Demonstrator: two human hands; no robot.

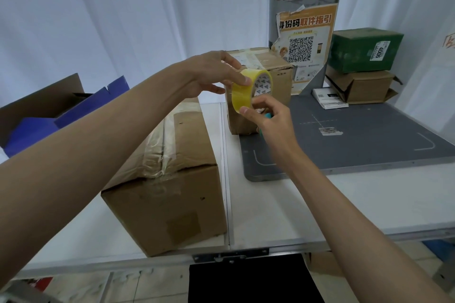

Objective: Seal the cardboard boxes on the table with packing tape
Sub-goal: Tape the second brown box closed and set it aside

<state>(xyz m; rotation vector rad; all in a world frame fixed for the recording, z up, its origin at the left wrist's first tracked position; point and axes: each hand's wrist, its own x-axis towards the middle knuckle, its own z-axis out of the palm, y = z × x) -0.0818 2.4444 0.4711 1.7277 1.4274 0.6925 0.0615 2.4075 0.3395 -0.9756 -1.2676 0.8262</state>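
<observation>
We hold the tape roll (248, 90) above the table (283, 206) with 2 hands. Our left hand (211, 76) pinches its top edge; our right hand (268, 118) pinches its lower edge, fingers curled. The roll is yellow, translucent. Below, 1 long cardboard box (170, 179) lies taped; 1 smaller box (275, 74) stands behind.

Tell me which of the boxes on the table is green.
The green box at the far right, stacked on a brown box. The long box by the near edge and the box behind the tape roll are plain brown.
</observation>
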